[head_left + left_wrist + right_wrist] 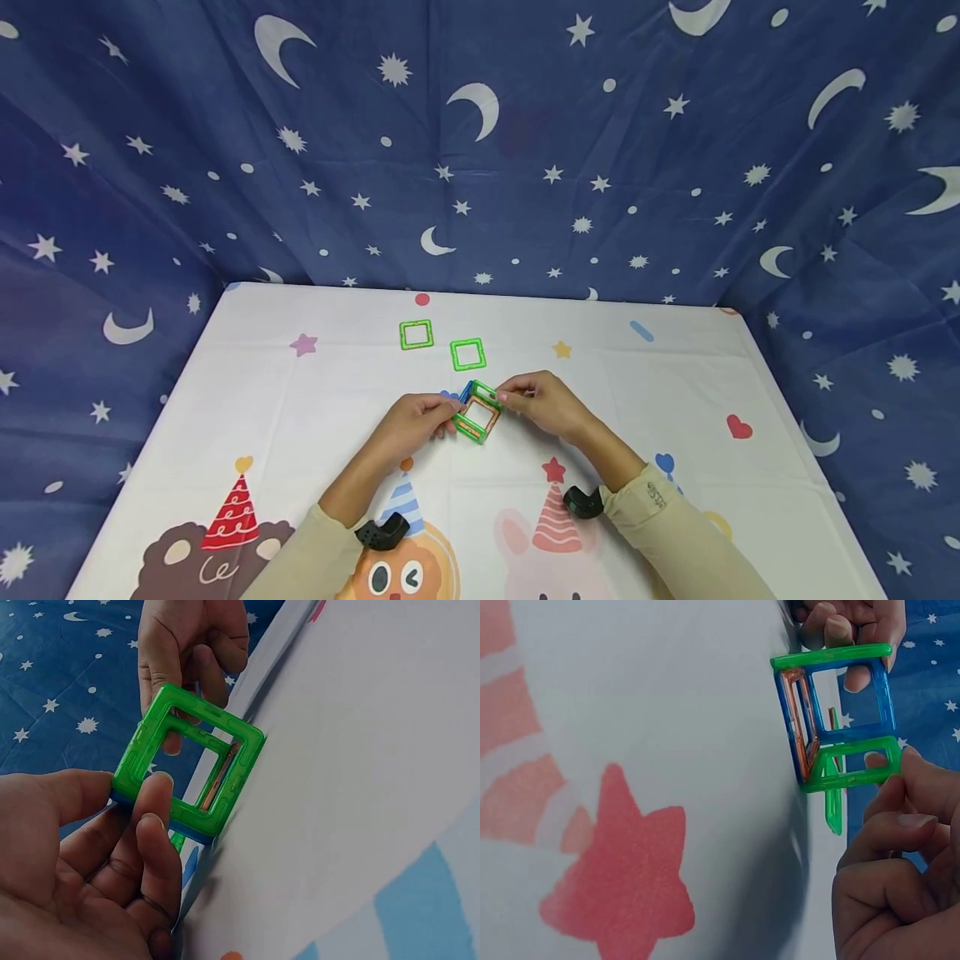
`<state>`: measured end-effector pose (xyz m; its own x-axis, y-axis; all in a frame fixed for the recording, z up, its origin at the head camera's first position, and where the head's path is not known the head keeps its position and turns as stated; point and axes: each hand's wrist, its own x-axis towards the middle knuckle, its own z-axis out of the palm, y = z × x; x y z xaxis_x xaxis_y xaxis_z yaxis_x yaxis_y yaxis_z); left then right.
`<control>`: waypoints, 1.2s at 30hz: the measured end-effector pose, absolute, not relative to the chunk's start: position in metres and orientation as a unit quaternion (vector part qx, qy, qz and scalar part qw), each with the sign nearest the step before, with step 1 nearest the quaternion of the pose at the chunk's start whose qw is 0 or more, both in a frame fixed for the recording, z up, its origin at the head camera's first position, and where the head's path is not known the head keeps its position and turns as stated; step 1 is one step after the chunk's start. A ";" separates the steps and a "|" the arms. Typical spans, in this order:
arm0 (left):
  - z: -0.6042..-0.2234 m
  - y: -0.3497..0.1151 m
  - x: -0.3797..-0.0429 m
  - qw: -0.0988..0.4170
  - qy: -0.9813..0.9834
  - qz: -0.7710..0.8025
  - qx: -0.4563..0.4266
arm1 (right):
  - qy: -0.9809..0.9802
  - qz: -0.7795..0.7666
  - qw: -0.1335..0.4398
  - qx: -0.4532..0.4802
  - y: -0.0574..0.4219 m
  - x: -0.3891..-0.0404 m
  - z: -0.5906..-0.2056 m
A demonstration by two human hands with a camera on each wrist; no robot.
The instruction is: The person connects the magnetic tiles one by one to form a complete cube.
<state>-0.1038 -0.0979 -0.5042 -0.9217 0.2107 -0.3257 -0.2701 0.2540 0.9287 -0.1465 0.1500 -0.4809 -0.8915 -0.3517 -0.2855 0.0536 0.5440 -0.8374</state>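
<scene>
Both hands hold a small open box built of square magnetic tiles, just above the white tabletop. My left hand pinches one side at a green tile, thumb and fingers on its corner edge. From the other side my right hand pinches the edge of the opposite green tile between thumb and fingertips. A blue tile forms the wall between the two green ones. At the box's base lies an orange tile. The side facing up in the head view has no tile.
Two loose green square tiles lie flat beyond the hands, one farther back and one nearer the box. The tablecloth has printed animals, stars and hearts. A dark blue starry curtain surrounds the table's back and sides.
</scene>
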 end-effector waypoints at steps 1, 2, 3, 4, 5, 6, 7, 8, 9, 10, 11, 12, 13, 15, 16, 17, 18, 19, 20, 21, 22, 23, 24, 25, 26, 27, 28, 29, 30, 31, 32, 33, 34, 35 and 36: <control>-0.504 -0.098 -0.104 0.196 0.766 0.612 -0.019 | 0.851 -0.470 0.216 -0.089 0.150 -0.147 -0.481; -0.504 -0.098 -0.104 0.198 0.765 0.613 -0.020 | 0.851 -0.471 0.216 -0.092 0.150 -0.147 -0.481; -0.504 -0.097 -0.105 0.199 0.764 0.614 -0.021 | 0.849 -0.472 0.217 -0.094 0.151 -0.148 -0.481; -0.504 -0.097 -0.105 0.200 0.763 0.614 -0.023 | 0.849 -0.472 0.219 -0.096 0.151 -0.148 -0.481; -0.504 -0.097 -0.105 0.202 0.762 0.615 -0.024 | 0.848 -0.472 0.220 -0.099 0.151 -0.148 -0.481; -0.504 -0.097 -0.105 0.203 0.761 0.616 -0.023 | 0.847 -0.472 0.222 -0.101 0.152 -0.149 -0.481; -0.504 -0.098 -0.105 0.203 0.758 0.619 -0.023 | 0.846 -0.472 0.224 -0.102 0.152 -0.149 -0.480; -0.504 -0.098 -0.105 0.201 0.758 0.620 -0.020 | 0.846 -0.472 0.225 -0.105 0.152 -0.149 -0.480; -0.504 -0.098 -0.105 0.198 0.758 0.621 -0.017 | 0.846 -0.471 0.226 -0.106 0.152 -0.150 -0.480; -0.504 -0.099 -0.105 0.195 0.758 0.623 -0.015 | 0.846 -0.470 0.227 -0.107 0.152 -0.150 -0.479; -0.504 -0.099 -0.105 0.191 0.756 0.626 -0.010 | 0.846 -0.469 0.228 -0.110 0.152 -0.151 -0.479; -0.503 -0.099 -0.105 0.187 0.755 0.629 -0.005 | 0.847 -0.467 0.228 -0.112 0.152 -0.151 -0.479; -0.503 -0.100 -0.105 0.186 0.754 0.630 -0.002 | 0.848 -0.465 0.228 -0.114 0.152 -0.152 -0.479; -0.502 -0.101 -0.105 0.187 0.755 0.629 0.004 | 0.851 -0.459 0.228 -0.117 0.152 -0.153 -0.479; -0.502 -0.102 -0.105 0.190 0.755 0.627 0.007 | 0.853 -0.455 0.226 -0.119 0.152 -0.154 -0.479; -0.502 -0.103 -0.104 0.193 0.756 0.626 0.011 | 0.855 -0.452 0.225 -0.121 0.151 -0.155 -0.480; -0.502 -0.103 -0.104 0.194 0.758 0.623 0.016 | 0.856 -0.450 0.223 -0.122 0.151 -0.155 -0.480; -0.501 -0.104 -0.104 0.196 0.759 0.620 0.019 | 0.857 -0.448 0.222 -0.123 0.150 -0.156 -0.480; -0.501 -0.104 -0.104 0.198 0.761 0.618 0.023 | 0.859 -0.446 0.220 -0.124 0.150 -0.156 -0.481; -0.501 -0.105 -0.104 0.199 0.761 0.617 0.026 | 0.859 -0.445 0.219 -0.125 0.149 -0.157 -0.481; -0.501 -0.105 -0.104 0.201 0.761 0.616 0.027 | 0.859 -0.445 0.218 -0.125 0.148 -0.157 -0.481; -0.501 -0.106 -0.104 0.202 0.761 0.616 0.029 | 0.859 -0.446 0.217 -0.126 0.147 -0.158 -0.481; -0.500 -0.106 -0.104 0.203 0.761 0.616 0.031 | 0.859 -0.447 0.217 -0.127 0.147 -0.159 -0.481; -0.500 -0.106 -0.104 0.205 0.760 0.616 0.030 | 0.858 -0.448 0.216 -0.127 0.146 -0.160 -0.482; -0.500 -0.107 -0.104 0.205 0.760 0.616 0.029 | 0.857 -0.450 0.217 -0.126 0.145 -0.160 -0.481; -0.500 -0.107 -0.104 0.205 0.759 0.617 0.031 | 0.856 -0.452 0.217 -0.125 0.145 -0.161 -0.481; -0.500 -0.107 -0.104 0.206 0.759 0.617 0.031 | 0.855 -0.454 0.218 -0.124 0.144 -0.162 -0.481; -0.501 -0.108 -0.104 0.205 0.759 0.617 0.033 | 0.855 -0.455 0.219 -0.123 0.144 -0.163 -0.481; -0.501 -0.108 -0.104 0.206 0.759 0.617 0.034 | 0.854 -0.455 0.221 -0.122 0.143 -0.163 -0.481; -0.501 -0.108 -0.105 0.206 0.758 0.617 0.036 | 0.854 -0.455 0.222 -0.121 0.143 -0.164 -0.481; -0.501 -0.108 -0.105 0.206 0.758 0.617 0.039 | 0.854 -0.455 0.223 -0.122 0.143 -0.165 -0.482; -0.501 -0.108 -0.105 0.207 0.759 0.616 0.041 | 0.854 -0.454 0.224 -0.124 0.143 -0.165 -0.483; -0.501 -0.109 -0.105 0.208 0.760 0.615 0.042 | 0.854 -0.453 0.224 -0.126 0.143 -0.166 -0.483; -0.501 -0.109 -0.105 0.208 0.761 0.614 0.044 | 0.853 -0.453 0.225 -0.129 0.143 -0.166 -0.484; -0.500 -0.109 -0.105 0.208 0.761 0.613 0.045 | 0.852 -0.453 0.226 -0.132 0.143 -0.167 -0.484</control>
<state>-0.1049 -0.1090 -0.5003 -0.9097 0.3232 -0.2609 -0.1864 0.2435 0.9518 -0.1666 0.1434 -0.4843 -0.8630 -0.4295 -0.2659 -0.0200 0.5549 -0.8317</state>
